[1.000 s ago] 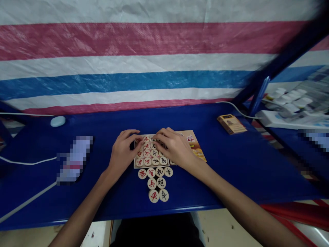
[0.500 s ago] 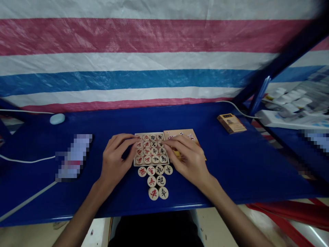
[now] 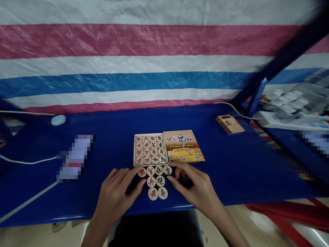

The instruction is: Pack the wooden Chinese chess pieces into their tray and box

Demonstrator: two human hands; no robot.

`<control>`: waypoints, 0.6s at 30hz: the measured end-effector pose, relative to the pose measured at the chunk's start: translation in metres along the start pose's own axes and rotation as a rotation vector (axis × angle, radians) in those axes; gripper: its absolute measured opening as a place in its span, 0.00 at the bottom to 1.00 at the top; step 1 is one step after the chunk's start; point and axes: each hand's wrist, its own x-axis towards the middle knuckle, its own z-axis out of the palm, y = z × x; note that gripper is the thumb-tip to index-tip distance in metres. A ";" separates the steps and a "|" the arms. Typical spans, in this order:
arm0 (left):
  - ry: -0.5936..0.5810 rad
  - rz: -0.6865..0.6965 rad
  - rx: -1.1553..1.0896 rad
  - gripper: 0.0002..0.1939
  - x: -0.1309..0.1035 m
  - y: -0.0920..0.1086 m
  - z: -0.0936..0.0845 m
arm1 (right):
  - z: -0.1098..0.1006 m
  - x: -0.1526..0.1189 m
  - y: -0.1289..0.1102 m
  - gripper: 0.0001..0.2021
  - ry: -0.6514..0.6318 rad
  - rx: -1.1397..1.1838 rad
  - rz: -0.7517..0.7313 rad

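A shallow white box [image 3: 134, 151] holds rows of round Chinese chess pieces, red characters on the left and black on the right. Below it, more pieces lie on the blue table [image 3: 102, 202]. My left hand [image 3: 115, 192] is at the left end of their top row, thumb and index finger apart around a red-marked piece [image 3: 142, 172]. At the other end, my right hand [image 3: 196, 185] has its thumb and index finger apart beside a black-marked piece [image 3: 167, 170]. Between my hands lie a red 兵 piece [image 3: 151, 181] and a black cannon piece [image 3: 160, 181].
Right of the box lies the printed Chinese chess lid [image 3: 184, 145]. A phone [image 3: 75, 157] with a cable is at the left, and a pale rounded case [image 3: 58, 120] sits behind it. A small tan box [image 3: 230, 124] and a white power strip [image 3: 280, 120] are at the right.
Both hands have moved from the sides of the white box down toward me, to the top row of loose pieces. The lid is now uncovered by my right hand.
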 end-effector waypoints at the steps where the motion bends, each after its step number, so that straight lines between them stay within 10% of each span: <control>1: 0.009 0.014 0.017 0.15 0.002 0.001 0.001 | 0.001 0.000 0.000 0.15 -0.027 -0.020 0.002; 18: -0.092 -0.139 -0.191 0.12 -0.001 -0.004 0.004 | 0.003 -0.002 0.001 0.12 -0.049 -0.050 0.040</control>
